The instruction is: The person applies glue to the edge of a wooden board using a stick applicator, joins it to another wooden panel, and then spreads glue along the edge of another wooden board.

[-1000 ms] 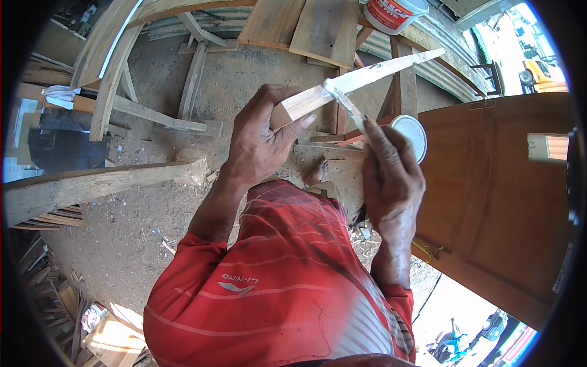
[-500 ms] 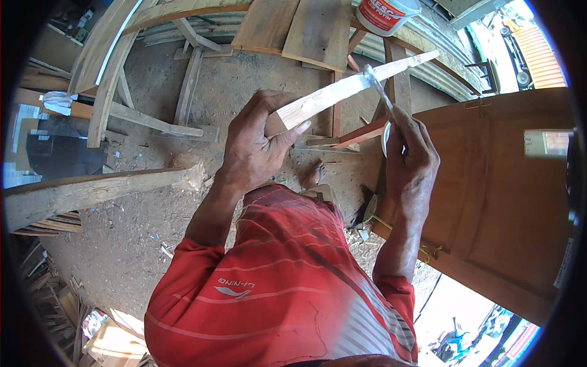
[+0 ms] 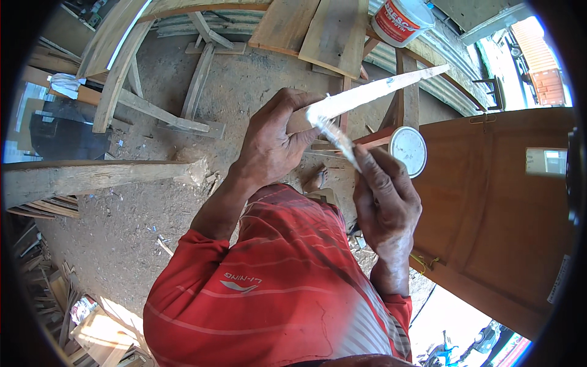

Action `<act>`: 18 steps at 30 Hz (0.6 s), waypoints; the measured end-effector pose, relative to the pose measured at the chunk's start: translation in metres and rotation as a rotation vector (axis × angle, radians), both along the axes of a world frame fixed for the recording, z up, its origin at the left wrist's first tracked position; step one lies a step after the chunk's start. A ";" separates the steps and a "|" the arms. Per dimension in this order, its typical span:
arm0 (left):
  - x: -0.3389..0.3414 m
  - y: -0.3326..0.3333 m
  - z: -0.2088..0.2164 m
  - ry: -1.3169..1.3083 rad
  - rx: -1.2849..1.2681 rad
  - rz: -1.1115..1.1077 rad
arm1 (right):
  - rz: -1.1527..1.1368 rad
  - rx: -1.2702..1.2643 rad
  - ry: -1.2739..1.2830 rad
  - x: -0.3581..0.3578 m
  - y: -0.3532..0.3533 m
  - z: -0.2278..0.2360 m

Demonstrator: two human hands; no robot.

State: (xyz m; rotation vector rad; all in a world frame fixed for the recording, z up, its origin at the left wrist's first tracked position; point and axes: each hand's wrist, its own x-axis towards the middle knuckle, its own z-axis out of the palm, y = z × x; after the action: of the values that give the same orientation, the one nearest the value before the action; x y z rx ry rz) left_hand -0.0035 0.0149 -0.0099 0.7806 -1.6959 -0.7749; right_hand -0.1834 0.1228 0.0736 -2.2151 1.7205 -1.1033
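1. Firmly closed, the left hand point(image 3: 269, 131) grips the near end of a wooden strip point(image 3: 379, 90), its thumb on the side toward the body; the strip is up in the air before the chest, its far end pointing away to the right.
2. The right hand point(image 3: 388, 205) pinches a slim, white-smeared brush point(image 3: 336, 136), its tip meeting the strip's upper face just beside the left fingers.
3. For good work here, I would angle the brush low, press lightly and draw long strokes along the grain, so the coat lies even and no ridge builds at the edges.
4. The gripping fingers are best held to the bare sides; a slack hold could let the strip roll under the brush.
5. That upper face looks white over most of its length, with small lumps or drips at the edge worth smoothing; the held end shows bare wood.
6. Near the right hand stands a round white container point(image 3: 408, 151); whether its top is a lid or the contents, I cannot tell.
7. Beyond lie broad planks point(image 3: 333, 37) and a white-and-red bucket point(image 3: 397, 24).
8. A brown door panel point(image 3: 483, 208) fills the right, over a littered dirt floor point(image 3: 134, 244).
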 end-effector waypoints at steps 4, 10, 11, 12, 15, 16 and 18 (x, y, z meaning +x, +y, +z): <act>0.001 0.003 0.003 0.000 0.031 0.003 | -0.102 0.025 -0.024 0.000 0.001 0.007; 0.005 0.002 0.005 -0.040 0.008 -0.013 | -0.036 0.048 -0.075 0.006 0.007 0.008; 0.005 0.002 0.003 -0.041 0.007 -0.012 | -0.038 0.045 -0.050 0.004 0.005 0.005; 0.004 0.002 0.000 -0.053 0.022 -0.005 | -0.040 0.041 -0.025 0.002 0.004 0.002; 0.004 0.002 0.004 -0.045 0.042 -0.005 | -0.045 0.022 -0.077 -0.003 0.007 0.001; 0.004 0.002 0.006 -0.024 0.046 -0.012 | -0.115 -0.002 -0.082 -0.003 0.008 0.002; 0.003 0.002 0.004 -0.034 0.024 -0.003 | -0.149 -0.043 -0.033 -0.004 0.004 -0.001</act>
State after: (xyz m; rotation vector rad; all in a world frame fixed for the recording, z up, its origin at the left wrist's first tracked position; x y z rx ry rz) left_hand -0.0004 0.0165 -0.0062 0.8116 -1.7210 -0.7890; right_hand -0.1875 0.1263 0.0726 -2.1088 1.8914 -1.2122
